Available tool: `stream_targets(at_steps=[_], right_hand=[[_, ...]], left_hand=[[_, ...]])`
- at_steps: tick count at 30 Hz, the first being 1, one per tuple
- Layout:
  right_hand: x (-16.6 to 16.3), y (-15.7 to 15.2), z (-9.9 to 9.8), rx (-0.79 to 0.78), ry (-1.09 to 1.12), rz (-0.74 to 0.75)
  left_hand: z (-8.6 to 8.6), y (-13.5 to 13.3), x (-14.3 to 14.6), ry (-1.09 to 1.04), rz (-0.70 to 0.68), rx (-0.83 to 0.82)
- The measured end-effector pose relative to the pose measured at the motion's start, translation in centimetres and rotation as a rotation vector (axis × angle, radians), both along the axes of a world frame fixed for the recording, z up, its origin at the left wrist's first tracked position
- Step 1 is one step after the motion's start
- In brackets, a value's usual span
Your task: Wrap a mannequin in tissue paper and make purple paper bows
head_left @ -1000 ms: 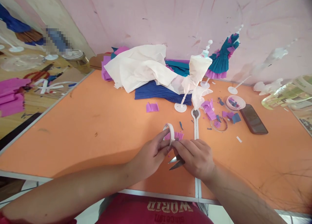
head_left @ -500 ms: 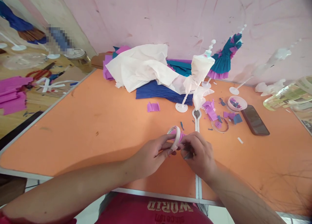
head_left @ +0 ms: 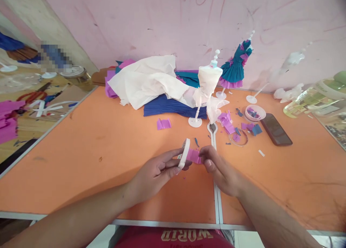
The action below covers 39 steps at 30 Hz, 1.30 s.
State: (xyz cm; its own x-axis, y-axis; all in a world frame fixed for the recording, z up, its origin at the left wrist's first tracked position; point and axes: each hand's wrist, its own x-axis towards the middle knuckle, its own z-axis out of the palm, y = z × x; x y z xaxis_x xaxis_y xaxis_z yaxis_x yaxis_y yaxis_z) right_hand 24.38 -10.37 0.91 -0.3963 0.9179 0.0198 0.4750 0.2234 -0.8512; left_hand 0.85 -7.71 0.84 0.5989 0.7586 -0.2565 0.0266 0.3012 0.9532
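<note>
My left hand [head_left: 154, 174] grips a narrow roll of white tape [head_left: 184, 153] by its ring, thumb on the near side and fingers behind and through it. A small purple crepe paper piece [head_left: 193, 156] stretches between the roll and my right hand [head_left: 223, 170]. Its right end lies in the pinched thumb and fingers of that hand. Whether the left fingers also hold the paper is hard to see behind the roll. Both hands hover over the near part of the orange table [head_left: 102, 161].
Beyond stands a mini dress form [head_left: 208, 82] wrapped in white, beside white crepe paper [head_left: 151, 75] and a folded blue sheet [head_left: 173, 107]. At right are a teal-and-purple dress [head_left: 238, 64], a tub of scraps [head_left: 255, 113], a phone [head_left: 276, 129] and a plastic bottle [head_left: 316, 97].
My left hand and the tape roll have shifted left, and the roll has turned more edge-on. More of the purple paper now shows between the hands. The camera view has shifted slightly.
</note>
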Motion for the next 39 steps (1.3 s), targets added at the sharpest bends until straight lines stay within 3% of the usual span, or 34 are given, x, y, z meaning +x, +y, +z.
stream_targets(at_steps=[3,9,15,33,39], right_hand=[[-0.1,0.0,-0.1,-0.004,0.010,0.119],[-0.4,-0.3,-1.0,0.000,-0.072,0.066],[-0.7,-0.3,-0.7,-0.027,-0.116,0.117],[-0.8,-0.4,-0.7,-0.033,-0.243,0.142],[-0.5,0.1,-0.7,-0.101,-0.243,0.173]], left_hand=[[0.3,0.0,-0.1,0.069,-0.001,0.053],[0.6,-0.1,-0.2,0.083,-0.068,0.103],[1.3,-0.1,0.1,0.100,-0.112,0.125],[-0.4,-0.2,0.1,0.225,-0.144,0.252],[-0.7,-0.1,-0.1,0.231,-0.185,0.285]])
